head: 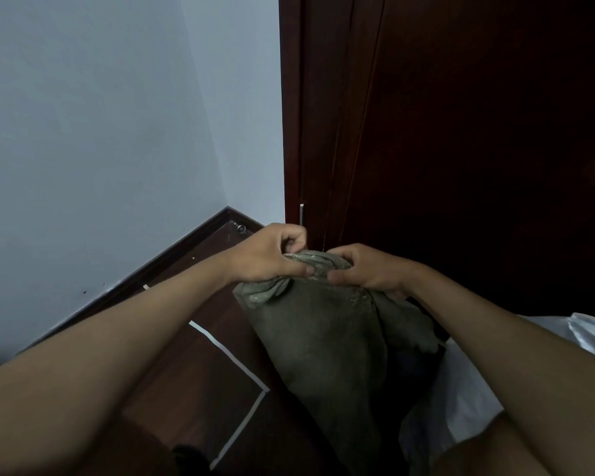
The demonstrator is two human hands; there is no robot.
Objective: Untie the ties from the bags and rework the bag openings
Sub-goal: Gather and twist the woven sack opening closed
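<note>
The gathered mouth of an olive-green woven sack (pixel 327 341) is gripped at frame centre by both hands. The left hand (pixel 272 254) is curled round the bunched fabric at 10 o'clock of the neck; the right hand (pixel 364 269) pinches it at 2 o'clock. A white plastic bag (pixel 461 383) lies at 4 o'clock beside the sack, on the dark wood floor (pixel 200 355).

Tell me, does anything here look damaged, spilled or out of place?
Nothing looks spilled or broken. The left hand and right hand grip the bunched top of the grey-green bag. The only oddities are white tape lines on the dark floor and small scuffs low on the wall.
</note>
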